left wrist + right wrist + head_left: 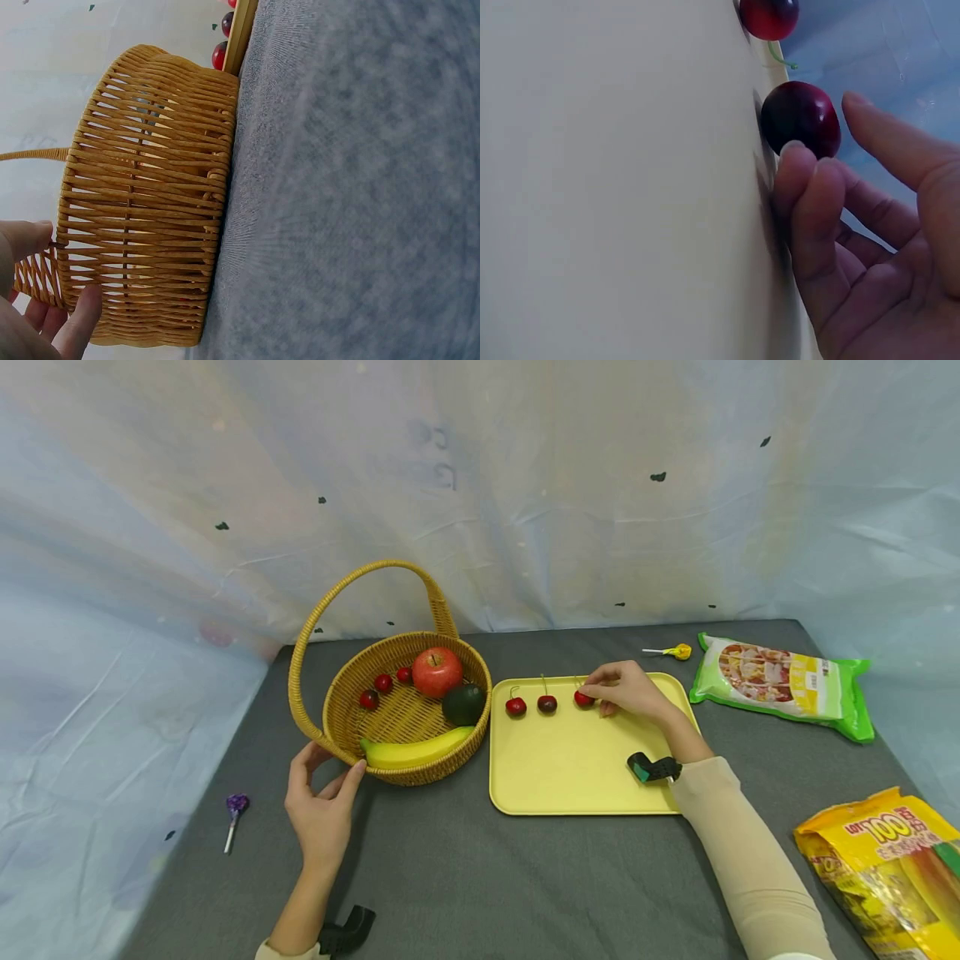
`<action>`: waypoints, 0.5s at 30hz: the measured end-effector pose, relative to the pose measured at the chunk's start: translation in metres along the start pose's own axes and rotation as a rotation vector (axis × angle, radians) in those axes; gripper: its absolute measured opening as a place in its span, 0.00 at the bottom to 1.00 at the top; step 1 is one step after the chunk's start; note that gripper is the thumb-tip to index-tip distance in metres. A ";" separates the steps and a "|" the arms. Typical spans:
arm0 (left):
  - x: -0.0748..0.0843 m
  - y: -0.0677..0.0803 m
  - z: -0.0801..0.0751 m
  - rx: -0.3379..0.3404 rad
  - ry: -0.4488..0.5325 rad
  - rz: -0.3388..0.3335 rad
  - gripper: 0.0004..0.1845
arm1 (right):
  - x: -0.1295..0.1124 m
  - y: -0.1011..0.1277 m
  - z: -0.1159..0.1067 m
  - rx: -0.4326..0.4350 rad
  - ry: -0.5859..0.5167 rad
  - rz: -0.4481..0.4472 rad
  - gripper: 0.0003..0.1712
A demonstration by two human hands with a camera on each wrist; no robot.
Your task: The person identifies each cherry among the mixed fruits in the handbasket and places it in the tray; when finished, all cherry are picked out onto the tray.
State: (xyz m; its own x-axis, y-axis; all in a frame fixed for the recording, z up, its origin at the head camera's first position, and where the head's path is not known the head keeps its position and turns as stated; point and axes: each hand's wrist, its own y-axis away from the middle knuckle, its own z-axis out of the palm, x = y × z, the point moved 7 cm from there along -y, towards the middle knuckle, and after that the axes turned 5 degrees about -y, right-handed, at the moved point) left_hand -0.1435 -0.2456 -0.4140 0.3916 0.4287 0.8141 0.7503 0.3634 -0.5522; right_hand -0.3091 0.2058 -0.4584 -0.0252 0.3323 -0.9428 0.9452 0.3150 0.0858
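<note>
The right hand [632, 692] has its fingers [816, 214] loosely bent, the tips at the side of the nearest cherry [802, 120] with its thumb standing slightly apart from it. The left hand [321, 814] pinches the wicker basket [405, 773] at its 8 o'clock rim, beside the handle's foot.

That cherry sits on the yellow tray [570, 777] at 12 o'clock; two stemmed cherries [547, 704] lie in line towards 9. The basket stands upright at the tray's 9 o'clock. Inside it, three small cherries [383, 683] run from 9 to 12, the apple [437, 672] at 1, the dark green fruit [463, 704] at 3, the banana [420, 750] at 6.

Farther out on the worktop [480, 877], from the tray: yellow lollipop [681, 652] at 1, green packet [780, 683] between 2 and 3, yellow bag [892, 877] at 4. The purple lollipop [237, 805] lies at the basket's 8.
</note>
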 end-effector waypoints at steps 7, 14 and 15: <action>0.001 0.000 0.001 0.004 0.004 0.005 0.33 | -0.004 0.000 -0.012 0.047 0.060 -0.025 0.19; 0.001 0.001 0.000 0.005 0.012 0.000 0.33 | -0.045 -0.012 0.001 0.073 0.053 -0.131 0.20; 0.001 0.000 0.000 0.003 0.017 -0.002 0.32 | -0.055 -0.017 0.009 0.057 0.037 -0.148 0.20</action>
State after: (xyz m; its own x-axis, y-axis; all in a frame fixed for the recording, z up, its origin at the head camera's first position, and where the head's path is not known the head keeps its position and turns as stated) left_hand -0.1428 -0.2445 -0.4131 0.3991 0.4135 0.8184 0.7497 0.3667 -0.5509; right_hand -0.3205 0.1746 -0.4111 -0.1769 0.3191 -0.9311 0.9471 0.3124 -0.0729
